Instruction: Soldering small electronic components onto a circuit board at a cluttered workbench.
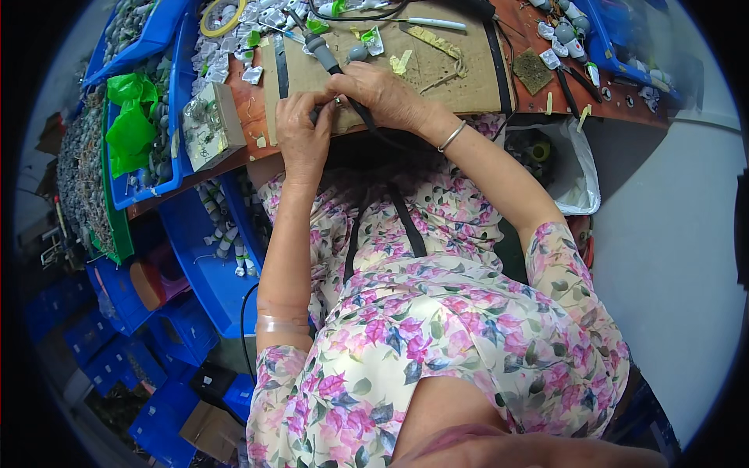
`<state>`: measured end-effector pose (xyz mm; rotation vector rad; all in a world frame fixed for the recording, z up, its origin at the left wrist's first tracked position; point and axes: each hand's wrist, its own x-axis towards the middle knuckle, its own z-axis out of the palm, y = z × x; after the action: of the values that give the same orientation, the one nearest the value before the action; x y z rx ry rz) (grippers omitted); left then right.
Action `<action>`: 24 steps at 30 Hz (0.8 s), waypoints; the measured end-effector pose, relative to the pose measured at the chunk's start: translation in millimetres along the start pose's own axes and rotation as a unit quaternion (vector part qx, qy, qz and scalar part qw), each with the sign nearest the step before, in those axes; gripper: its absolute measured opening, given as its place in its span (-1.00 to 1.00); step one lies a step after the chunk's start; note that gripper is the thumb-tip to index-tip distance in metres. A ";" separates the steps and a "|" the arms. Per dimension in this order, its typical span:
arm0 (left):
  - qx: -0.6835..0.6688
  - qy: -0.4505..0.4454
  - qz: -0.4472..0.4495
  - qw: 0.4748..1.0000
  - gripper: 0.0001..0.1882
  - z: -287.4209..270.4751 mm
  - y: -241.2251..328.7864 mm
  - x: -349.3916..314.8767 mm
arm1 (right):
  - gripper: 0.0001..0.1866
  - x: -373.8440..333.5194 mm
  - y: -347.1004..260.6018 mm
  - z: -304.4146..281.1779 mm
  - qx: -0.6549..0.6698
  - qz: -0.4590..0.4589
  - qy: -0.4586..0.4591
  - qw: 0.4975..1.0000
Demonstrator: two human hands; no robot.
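Note:
Both my hands meet over the near edge of a cardboard sheet (484, 78) on the bench. My left hand (304, 132) is closed, pinching a small dark grey part (314, 115) that its fingers mostly hide. My right hand (384, 95) is closed around a pen-shaped tool with a grey grip and black cord, which looks like a soldering iron (321, 53). It slants away to the far left. A small shiny bit (338, 101) shows between the fingertips of both hands. Just beyond the right hand lie a grey round piece (357, 53) and a green-and-white piece (373, 41).
Many white and grey small parts (222, 58) lie at the far left, by a yellow tape ring (222, 17). A small box (211, 127) and blue bin (160, 189) stand left. Right are a brown sponge (532, 72), dark pliers (573, 87) and a lined waste bin (581, 168).

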<state>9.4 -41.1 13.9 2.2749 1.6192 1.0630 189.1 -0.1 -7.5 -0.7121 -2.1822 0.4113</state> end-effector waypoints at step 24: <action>-0.031 -0.036 0.093 0.994 -0.86 -3.9 -14.8 9.3 | -0.48 -1.9 -2.6 -2.2 0.002 0.022 -0.033 0.999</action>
<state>-2.8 -28.1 13.6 2.4311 1.3491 1.0420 190.9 -3.2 -5.8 -0.7554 -2.2309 0.4668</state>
